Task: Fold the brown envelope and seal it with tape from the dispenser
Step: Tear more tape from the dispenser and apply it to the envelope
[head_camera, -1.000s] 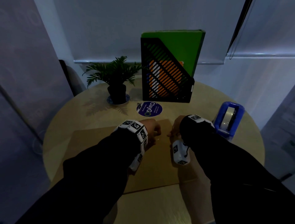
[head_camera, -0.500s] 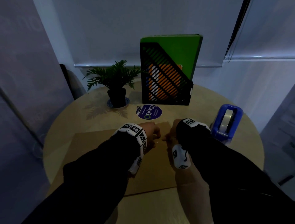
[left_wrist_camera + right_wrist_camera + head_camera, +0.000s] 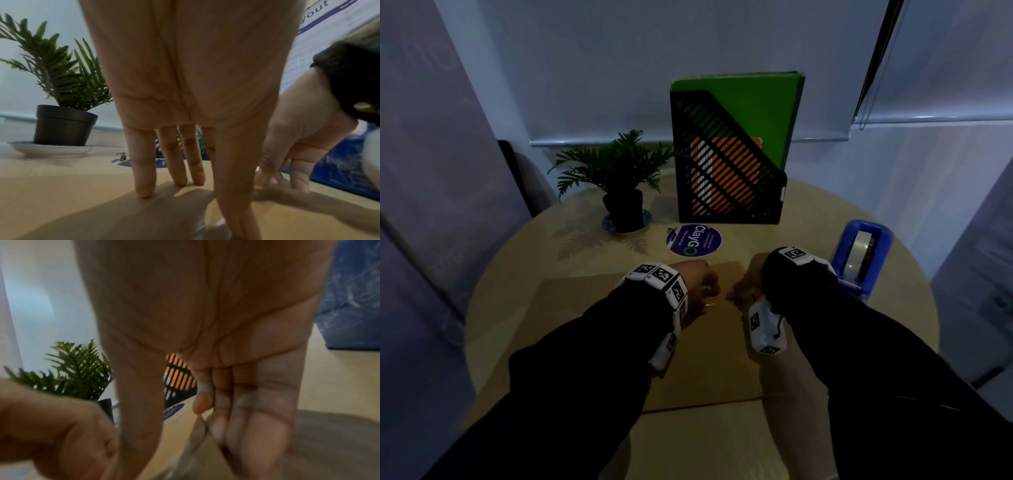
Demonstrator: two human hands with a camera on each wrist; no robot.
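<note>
A: Where was the brown envelope (image 3: 709, 359) found, taking the nearest things first?

B: It was laid flat on the counter (image 3: 808, 219) in the lower middle of the head frame, its long axis running left to right, under both forearms.

A: And how were the hands held?

B: The left hand (image 3: 697, 284) was seen with straight fingers (image 3: 144, 175) pressed down on the paper. The right hand (image 3: 744, 289) was set just beside it, fingers (image 3: 242, 415) extended; a thin clear strip, judged to be tape, was seen at its fingertips, but whether it was pinched could not be told.

A: Which relation was the coming move judged to turn on?

B: The spot to be sealed lay between the two hands, at the envelope's far edge. The tape dispenser (image 3: 861, 260) stood farther back at the middle right of the frame, nearer the right hand, so any further tape was judged to fall to that hand.
</note>
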